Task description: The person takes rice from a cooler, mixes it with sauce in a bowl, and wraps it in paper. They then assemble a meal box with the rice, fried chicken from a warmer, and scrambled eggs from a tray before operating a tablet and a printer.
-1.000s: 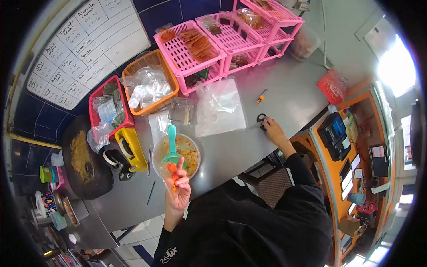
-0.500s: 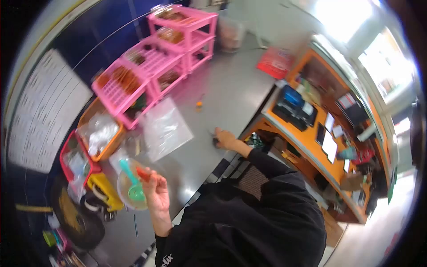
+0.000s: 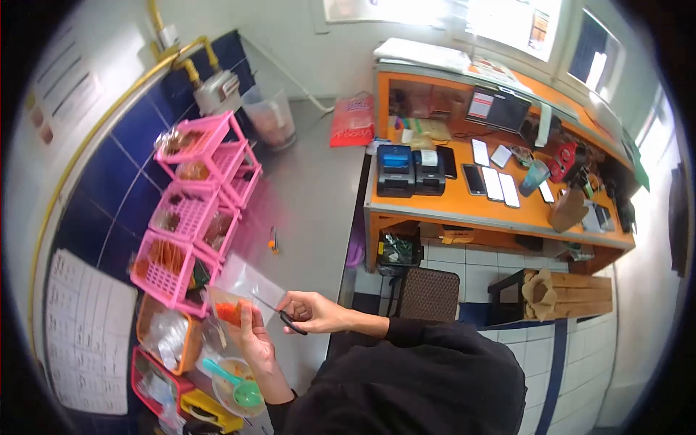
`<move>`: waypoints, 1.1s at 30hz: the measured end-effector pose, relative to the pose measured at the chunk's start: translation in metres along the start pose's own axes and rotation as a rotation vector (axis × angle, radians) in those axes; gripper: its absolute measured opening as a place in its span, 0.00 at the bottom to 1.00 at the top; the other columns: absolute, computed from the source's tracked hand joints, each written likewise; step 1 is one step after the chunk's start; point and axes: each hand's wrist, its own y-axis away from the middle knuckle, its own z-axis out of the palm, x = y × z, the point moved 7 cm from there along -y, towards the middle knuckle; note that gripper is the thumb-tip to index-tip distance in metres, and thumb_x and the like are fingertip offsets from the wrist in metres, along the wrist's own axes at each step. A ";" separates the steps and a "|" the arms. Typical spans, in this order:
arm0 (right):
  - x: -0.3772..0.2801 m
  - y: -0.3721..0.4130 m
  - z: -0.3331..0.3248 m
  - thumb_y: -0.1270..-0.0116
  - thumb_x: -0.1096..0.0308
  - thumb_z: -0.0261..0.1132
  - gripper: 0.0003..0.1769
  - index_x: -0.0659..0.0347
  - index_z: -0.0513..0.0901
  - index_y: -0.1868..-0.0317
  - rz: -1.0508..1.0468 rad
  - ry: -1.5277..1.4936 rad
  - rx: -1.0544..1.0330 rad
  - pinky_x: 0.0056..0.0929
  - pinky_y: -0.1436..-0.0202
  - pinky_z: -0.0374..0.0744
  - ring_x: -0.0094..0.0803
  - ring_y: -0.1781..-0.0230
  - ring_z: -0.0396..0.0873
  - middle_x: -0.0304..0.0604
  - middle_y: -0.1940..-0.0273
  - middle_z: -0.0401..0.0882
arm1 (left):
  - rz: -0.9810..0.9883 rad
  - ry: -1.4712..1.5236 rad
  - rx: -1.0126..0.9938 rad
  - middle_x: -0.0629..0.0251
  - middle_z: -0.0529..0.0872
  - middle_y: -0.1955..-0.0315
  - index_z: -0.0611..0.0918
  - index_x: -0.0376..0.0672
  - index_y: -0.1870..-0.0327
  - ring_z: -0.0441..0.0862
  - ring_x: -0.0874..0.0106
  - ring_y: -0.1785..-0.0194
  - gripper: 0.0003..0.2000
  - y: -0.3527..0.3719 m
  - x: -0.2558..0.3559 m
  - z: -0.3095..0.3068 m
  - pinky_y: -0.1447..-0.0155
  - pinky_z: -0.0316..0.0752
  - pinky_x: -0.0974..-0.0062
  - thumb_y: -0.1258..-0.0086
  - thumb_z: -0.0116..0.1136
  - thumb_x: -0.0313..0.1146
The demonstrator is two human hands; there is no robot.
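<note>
My left hand (image 3: pixel 257 346) pinches a small clear plastic packet (image 3: pixel 228 312) with orange-red stuff in its lower part. Black-handled scissors (image 3: pixel 293 324) are in my right hand (image 3: pixel 322 313), fingers at the handles, blades pointing toward the packet. Behind both hands, clear plastic bags (image 3: pixel 246 274) lie flat on the metal counter (image 3: pixel 308 210). A bowl (image 3: pixel 220 397) stands close below my left hand, and a turquoise spoon (image 3: pixel 246 394) rests in it.
Pink stacked baskets (image 3: pixel 192 250) with packets line the tiled wall. An orange basket (image 3: pixel 190 344) and a red one (image 3: pixel 139 377) hold plastic bags. An orange cutter (image 3: pixel 273 241) lies on the counter. To the right is an orange desk (image 3: pixel 449 190) with phones and printers.
My right hand has lifted the scissors off the counter and brought them beside the packet. The left hand has moved from over the bowl toward the plastic bags. The view has turned.
</note>
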 end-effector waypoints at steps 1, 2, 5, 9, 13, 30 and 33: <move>-0.009 0.000 -0.002 0.38 0.74 0.66 0.20 0.67 0.72 0.47 -0.027 0.060 0.006 0.22 0.55 0.78 0.19 0.63 0.76 0.35 0.67 0.75 | 0.016 -0.006 0.002 0.69 0.80 0.57 0.73 0.42 0.48 0.80 0.79 0.56 0.18 -0.001 0.002 0.005 0.54 0.83 0.83 0.37 0.63 0.22; -0.018 0.000 -0.005 0.39 0.74 0.66 0.20 0.67 0.72 0.48 -0.069 0.083 0.022 0.22 0.55 0.78 0.20 0.63 0.76 0.36 0.67 0.75 | 0.018 0.009 -0.018 0.68 0.80 0.56 0.73 0.43 0.47 0.80 0.79 0.56 0.18 -0.006 0.003 0.008 0.53 0.82 0.83 0.37 0.62 0.22; -0.036 0.007 -0.010 0.42 0.74 0.67 0.20 0.68 0.74 0.49 -0.159 0.150 0.058 0.24 0.55 0.78 0.21 0.64 0.76 0.38 0.67 0.76 | 0.078 -0.019 0.003 0.68 0.80 0.57 0.73 0.43 0.48 0.80 0.78 0.56 0.18 -0.008 0.009 0.021 0.52 0.81 0.82 0.37 0.63 0.22; -0.052 0.015 -0.012 0.47 0.76 0.67 0.22 0.70 0.75 0.50 -0.204 0.220 0.093 0.26 0.57 0.78 0.23 0.65 0.77 0.40 0.67 0.76 | 0.078 -0.036 -0.119 0.69 0.79 0.59 0.72 0.45 0.47 0.80 0.77 0.56 0.21 -0.008 0.007 0.039 0.52 0.80 0.79 0.40 0.65 0.22; -0.058 0.019 -0.012 0.50 0.77 0.67 0.22 0.69 0.76 0.52 -0.228 0.208 0.133 0.22 0.61 0.77 0.20 0.69 0.75 0.37 0.69 0.76 | 0.073 -0.009 -0.098 0.65 0.81 0.59 0.71 0.44 0.49 0.83 0.74 0.58 0.21 -0.001 0.008 0.045 0.55 0.82 0.76 0.40 0.65 0.20; -0.033 -0.007 -0.004 0.46 0.76 0.72 0.25 0.68 0.71 0.48 -0.018 0.219 -0.012 0.17 0.69 0.72 0.17 0.73 0.71 0.34 0.72 0.71 | 0.032 -0.170 -0.038 0.59 0.80 0.58 0.68 0.38 0.47 0.82 0.71 0.60 0.25 0.006 0.019 0.018 0.55 0.83 0.71 0.44 0.67 0.20; -0.030 -0.009 -0.002 0.45 0.77 0.71 0.30 0.65 0.64 0.46 -0.009 0.012 0.019 0.16 0.69 0.71 0.17 0.75 0.70 0.34 0.73 0.70 | 0.016 -0.166 -0.050 0.60 0.79 0.57 0.68 0.38 0.47 0.82 0.70 0.60 0.26 0.006 0.017 0.018 0.55 0.84 0.70 0.45 0.68 0.18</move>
